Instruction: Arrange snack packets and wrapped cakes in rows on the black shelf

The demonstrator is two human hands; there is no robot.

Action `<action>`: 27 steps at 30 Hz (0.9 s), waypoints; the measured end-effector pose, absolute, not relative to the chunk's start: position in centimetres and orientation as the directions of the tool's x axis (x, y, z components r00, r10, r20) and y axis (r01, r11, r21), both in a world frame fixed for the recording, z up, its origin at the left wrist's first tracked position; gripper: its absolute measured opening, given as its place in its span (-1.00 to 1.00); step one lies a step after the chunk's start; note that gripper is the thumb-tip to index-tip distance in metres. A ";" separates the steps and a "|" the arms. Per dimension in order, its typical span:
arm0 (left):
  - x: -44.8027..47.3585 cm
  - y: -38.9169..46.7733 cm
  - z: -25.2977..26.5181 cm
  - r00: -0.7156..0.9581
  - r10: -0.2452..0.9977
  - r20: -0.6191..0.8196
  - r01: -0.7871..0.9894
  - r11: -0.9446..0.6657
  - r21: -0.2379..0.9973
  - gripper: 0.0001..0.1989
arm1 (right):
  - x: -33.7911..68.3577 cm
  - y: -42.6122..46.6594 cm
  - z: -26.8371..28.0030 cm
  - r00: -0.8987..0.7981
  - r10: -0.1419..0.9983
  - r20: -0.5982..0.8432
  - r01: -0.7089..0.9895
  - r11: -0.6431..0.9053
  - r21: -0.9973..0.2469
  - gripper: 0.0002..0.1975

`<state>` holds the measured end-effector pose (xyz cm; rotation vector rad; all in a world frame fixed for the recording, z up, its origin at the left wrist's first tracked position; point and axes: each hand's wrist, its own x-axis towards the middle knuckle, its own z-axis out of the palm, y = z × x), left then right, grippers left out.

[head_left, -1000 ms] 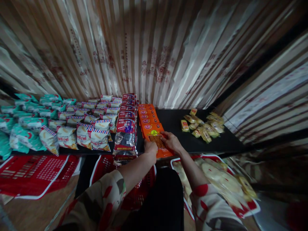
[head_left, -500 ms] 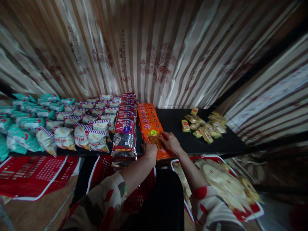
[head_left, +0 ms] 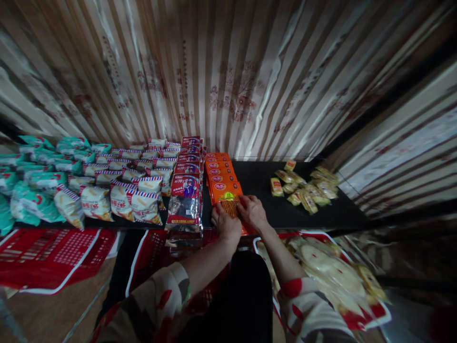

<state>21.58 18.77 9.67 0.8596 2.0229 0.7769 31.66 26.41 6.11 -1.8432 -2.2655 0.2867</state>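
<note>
Orange snack packets [head_left: 219, 178] lie in an overlapping row on the black shelf. Both my hands are at the front packet, which has a window showing brown strips [head_left: 230, 207]. My left hand [head_left: 226, 225] grips its left lower edge with bent fingers. On the opposite edge, my right hand [head_left: 253, 211] holds it with curled fingers. The packet's lower end is partly hidden by my hands. Just left of it stands a row of dark red snack packets [head_left: 185, 195], overlapping in the same way.
White snack bags with striped tops [head_left: 144, 207] and teal bags [head_left: 43, 205] fill the left of the black shelf [head_left: 253, 176]. Small yellow packets [head_left: 307, 195] lie at right. Below are red baskets [head_left: 53, 257], one holding clear-wrapped goods [head_left: 328, 262]. A patterned curtain [head_left: 228, 71] hangs behind.
My left hand has shifted slightly right and over the front orange packet's lower left part, its fingers more visible. My right hand has barely moved.
</note>
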 end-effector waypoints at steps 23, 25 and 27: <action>20.9 7.7 8.0 -0.236 0.965 -0.115 0.328 0.190 0.925 -0.54 | 29.6 21.9 8.6 -0.275 0.918 0.287 0.797 0.385 -0.466 -0.65; 19.7 5.9 6.2 -0.173 0.966 -0.192 0.284 0.236 0.929 -0.58 | 29.2 19.6 10.0 -0.434 0.896 0.095 0.742 0.415 -0.526 -0.71; 18.5 4.7 4.3 -0.140 0.920 -0.366 0.207 0.389 0.898 -0.63 | 28.8 17.5 10.7 -0.598 0.789 -0.141 0.710 0.440 -0.550 -0.77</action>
